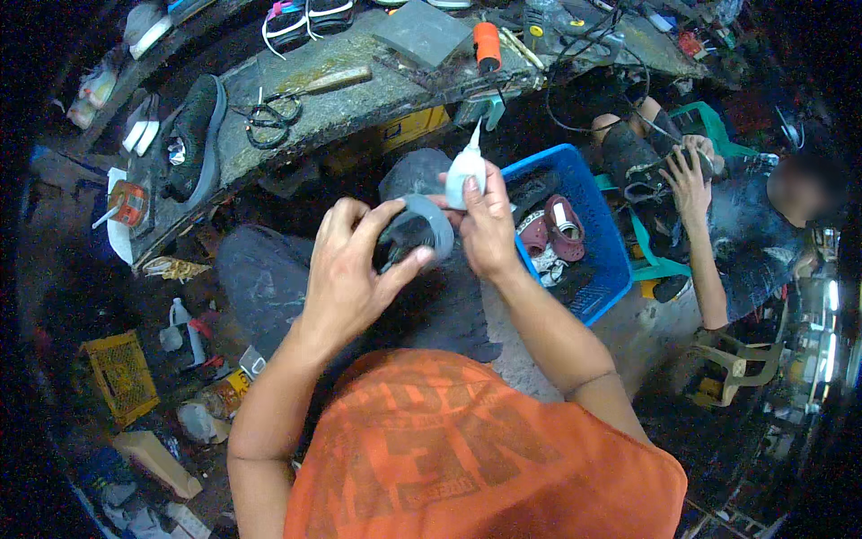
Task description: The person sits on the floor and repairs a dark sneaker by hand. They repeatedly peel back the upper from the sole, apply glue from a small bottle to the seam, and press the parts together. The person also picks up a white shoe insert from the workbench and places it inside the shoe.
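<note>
In my lap, my left hand (355, 265) grips a dark shoe with a grey sole (431, 225), its fingers curled over the sole's rim. Close on its right, my right hand (483, 216) holds a small white squeeze bottle (467, 171) with a long nozzle pointing up, thumb across its front. My knees in dark trousers lie beneath both hands.
A cluttered bench (314, 121) spans the top, holding shoes, tools, an orange cylinder (488, 47) and cables. A blue crate (602, 260) of footwear stands at my right. Beyond it a seated co-worker (745, 242) handles a dark shoe. A yellow crate (117, 377) lies lower left.
</note>
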`<state>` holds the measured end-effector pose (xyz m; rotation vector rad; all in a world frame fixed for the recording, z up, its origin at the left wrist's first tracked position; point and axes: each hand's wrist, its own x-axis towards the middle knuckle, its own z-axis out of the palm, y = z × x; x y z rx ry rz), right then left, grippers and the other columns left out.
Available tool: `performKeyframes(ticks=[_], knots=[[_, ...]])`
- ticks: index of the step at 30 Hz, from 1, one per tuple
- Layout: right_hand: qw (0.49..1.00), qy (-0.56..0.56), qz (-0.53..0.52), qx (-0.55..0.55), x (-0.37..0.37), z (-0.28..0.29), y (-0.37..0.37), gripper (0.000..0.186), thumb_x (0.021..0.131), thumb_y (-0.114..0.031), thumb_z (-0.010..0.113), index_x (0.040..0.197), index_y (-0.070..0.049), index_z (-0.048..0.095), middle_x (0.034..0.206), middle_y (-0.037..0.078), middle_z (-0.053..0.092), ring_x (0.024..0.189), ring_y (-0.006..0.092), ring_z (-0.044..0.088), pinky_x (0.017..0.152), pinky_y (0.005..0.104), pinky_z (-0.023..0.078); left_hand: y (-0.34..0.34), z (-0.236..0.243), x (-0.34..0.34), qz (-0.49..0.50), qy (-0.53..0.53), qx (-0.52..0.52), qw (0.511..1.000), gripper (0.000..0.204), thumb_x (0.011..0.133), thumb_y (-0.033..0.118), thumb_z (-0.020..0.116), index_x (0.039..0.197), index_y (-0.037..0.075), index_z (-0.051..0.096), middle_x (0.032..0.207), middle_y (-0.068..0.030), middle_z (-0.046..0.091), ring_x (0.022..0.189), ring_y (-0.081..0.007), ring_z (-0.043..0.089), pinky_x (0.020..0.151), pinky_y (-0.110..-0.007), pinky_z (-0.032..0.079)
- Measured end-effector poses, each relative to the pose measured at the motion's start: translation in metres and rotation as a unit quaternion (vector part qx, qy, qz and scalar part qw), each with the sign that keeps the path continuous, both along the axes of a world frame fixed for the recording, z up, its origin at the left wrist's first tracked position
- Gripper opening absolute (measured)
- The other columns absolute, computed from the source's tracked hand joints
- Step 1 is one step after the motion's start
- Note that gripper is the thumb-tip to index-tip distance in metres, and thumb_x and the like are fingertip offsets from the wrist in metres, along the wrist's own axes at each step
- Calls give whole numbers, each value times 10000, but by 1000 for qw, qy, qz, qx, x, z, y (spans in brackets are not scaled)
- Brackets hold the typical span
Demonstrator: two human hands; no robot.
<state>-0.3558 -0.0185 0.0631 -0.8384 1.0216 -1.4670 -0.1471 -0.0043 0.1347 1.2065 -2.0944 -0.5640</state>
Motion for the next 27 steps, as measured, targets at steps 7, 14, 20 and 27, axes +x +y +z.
performKeyframes(ticks=[7,14,20,27], knots=[[993,22,31,-110,79,47,27,485,1078,-387,560,1414,-72,409,1204,122,649,1013,159,643,930,344,538,77,30,45,193,90,-12,977,587,690,156,971,1120,34,590,1023,-101,594,979,-247,620,904,-337,509],[981,116,22,-152,104,66,39,495,1073,-382,576,1408,-58,410,1209,128,633,947,143,618,895,331,526,117,38,73,181,456,221,843,496,928,351,813,1204,26,561,1019,-6,649,976,-116,621,908,-261,492],[973,158,23,-165,94,64,56,488,1081,-374,562,1409,-47,406,1215,128,640,937,122,602,873,301,516,108,37,68,49,308,315,896,541,987,509,677,1212,20,620,1078,-35,691,946,-151,652,841,-314,532],[961,228,-110,-112,46,39,46,435,1089,-317,561,1403,-41,443,1185,86,629,992,128,590,900,305,508,46,18,-10,77,495,423,755,263,996,266,705,1056,12,727,968,0,710,865,-68,607,785,-277,495]])
